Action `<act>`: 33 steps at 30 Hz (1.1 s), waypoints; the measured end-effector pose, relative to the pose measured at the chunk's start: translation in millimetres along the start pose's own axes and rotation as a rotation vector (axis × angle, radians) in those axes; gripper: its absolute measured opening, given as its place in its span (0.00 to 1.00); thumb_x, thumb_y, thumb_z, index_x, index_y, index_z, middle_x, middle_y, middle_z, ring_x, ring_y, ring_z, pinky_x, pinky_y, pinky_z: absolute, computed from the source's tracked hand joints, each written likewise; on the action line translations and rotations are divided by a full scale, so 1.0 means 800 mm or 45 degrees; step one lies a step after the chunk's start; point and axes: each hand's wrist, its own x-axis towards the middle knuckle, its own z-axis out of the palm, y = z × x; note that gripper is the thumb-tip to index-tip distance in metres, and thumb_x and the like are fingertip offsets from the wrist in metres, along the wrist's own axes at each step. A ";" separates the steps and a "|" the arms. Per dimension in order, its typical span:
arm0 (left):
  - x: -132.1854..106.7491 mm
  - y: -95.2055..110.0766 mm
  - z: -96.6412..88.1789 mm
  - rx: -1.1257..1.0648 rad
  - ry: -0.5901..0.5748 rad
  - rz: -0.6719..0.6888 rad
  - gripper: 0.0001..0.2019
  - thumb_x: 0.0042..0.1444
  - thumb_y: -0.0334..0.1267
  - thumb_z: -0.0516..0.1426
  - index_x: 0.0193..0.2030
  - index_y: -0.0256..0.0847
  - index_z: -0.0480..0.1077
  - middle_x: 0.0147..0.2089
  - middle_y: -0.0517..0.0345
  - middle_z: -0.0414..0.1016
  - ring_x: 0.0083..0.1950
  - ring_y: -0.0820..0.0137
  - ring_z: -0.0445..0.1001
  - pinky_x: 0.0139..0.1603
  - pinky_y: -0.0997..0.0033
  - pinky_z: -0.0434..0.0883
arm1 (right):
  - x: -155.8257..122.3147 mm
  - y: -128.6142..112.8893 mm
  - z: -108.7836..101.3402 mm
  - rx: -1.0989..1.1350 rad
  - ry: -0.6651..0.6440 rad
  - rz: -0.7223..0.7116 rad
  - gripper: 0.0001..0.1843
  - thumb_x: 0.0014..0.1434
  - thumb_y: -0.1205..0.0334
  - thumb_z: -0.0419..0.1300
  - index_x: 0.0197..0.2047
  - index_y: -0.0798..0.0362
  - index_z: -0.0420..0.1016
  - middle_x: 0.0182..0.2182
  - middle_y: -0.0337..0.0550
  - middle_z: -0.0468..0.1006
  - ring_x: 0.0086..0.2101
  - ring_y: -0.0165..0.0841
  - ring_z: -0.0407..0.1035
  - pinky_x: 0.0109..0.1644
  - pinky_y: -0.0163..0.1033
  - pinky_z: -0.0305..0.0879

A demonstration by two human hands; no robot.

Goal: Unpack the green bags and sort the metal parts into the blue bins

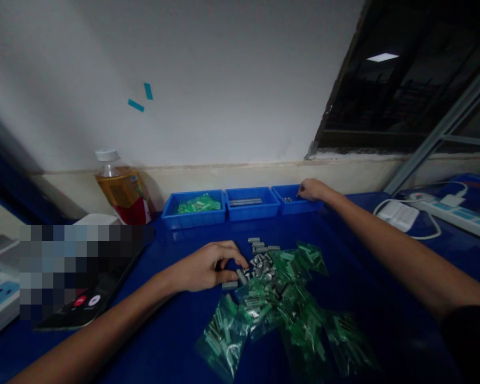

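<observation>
My left hand [208,265] rests at the left edge of a pile of small metal parts [263,262], thumb and forefinger closed about a short grey metal bar [241,276]. A similar piece [229,285] lies just under the thumb. My right hand [312,189] reaches into the right blue bin [300,207], fingers pinched; whatever is between them is too small to make out. Tiny parts [288,199] lie in that bin. Several green-tinted plastic bags [304,314] of metal pieces spread over the blue table in front of the pile.
Metal rods [245,202] lie in the middle blue bin [251,214]. Green bags [199,204] fill the left bin [194,220]. A drink bottle [124,189] and a phone or tablet [104,282] are at left. At right are a white charger [398,214] with cable and a power strip [464,213].
</observation>
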 end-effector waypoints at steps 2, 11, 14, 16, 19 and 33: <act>0.000 -0.004 0.000 -0.004 0.017 0.000 0.10 0.55 0.34 0.58 0.44 0.39 0.72 0.40 0.56 0.69 0.33 0.73 0.66 0.33 0.74 0.64 | 0.008 -0.001 0.001 -0.033 -0.081 0.015 0.11 0.58 0.57 0.60 0.33 0.58 0.74 0.31 0.42 0.77 0.32 0.30 0.71 0.40 0.41 0.67; 0.000 -0.013 0.005 -0.005 0.111 0.024 0.06 0.56 0.36 0.58 0.39 0.37 0.72 0.33 0.60 0.67 0.28 0.76 0.61 0.30 0.77 0.61 | -0.065 -0.049 -0.021 0.136 0.251 -0.128 0.19 0.62 0.58 0.48 0.44 0.58 0.76 0.40 0.49 0.79 0.41 0.37 0.71 0.42 0.36 0.61; -0.002 -0.007 0.004 0.025 0.113 0.042 0.06 0.54 0.35 0.59 0.37 0.36 0.71 0.30 0.61 0.66 0.28 0.76 0.61 0.29 0.77 0.60 | -0.145 -0.095 -0.014 0.342 0.312 -0.630 0.15 0.61 0.58 0.50 0.39 0.55 0.75 0.36 0.45 0.77 0.36 0.34 0.69 0.40 0.36 0.61; -0.002 -0.004 0.005 0.027 0.126 0.042 0.06 0.54 0.35 0.59 0.37 0.36 0.71 0.30 0.61 0.66 0.28 0.76 0.61 0.29 0.77 0.60 | -0.190 -0.125 -0.004 0.315 0.222 -0.985 0.12 0.60 0.61 0.51 0.38 0.55 0.75 0.33 0.46 0.75 0.37 0.34 0.67 0.43 0.39 0.60; -0.001 -0.001 0.009 -0.002 0.178 -0.020 0.05 0.57 0.35 0.55 0.35 0.36 0.70 0.29 0.62 0.66 0.26 0.77 0.60 0.27 0.78 0.59 | -0.222 -0.158 0.007 0.277 0.009 -1.144 0.10 0.60 0.65 0.53 0.34 0.55 0.75 0.32 0.45 0.73 0.36 0.34 0.64 0.42 0.41 0.58; 0.004 -0.007 0.019 0.084 0.410 -0.179 0.05 0.54 0.28 0.50 0.33 0.36 0.67 0.25 0.64 0.65 0.24 0.77 0.60 0.25 0.79 0.58 | -0.185 -0.172 0.043 0.250 0.016 -0.933 0.06 0.56 0.62 0.59 0.34 0.56 0.74 0.33 0.47 0.74 0.38 0.37 0.62 0.42 0.40 0.57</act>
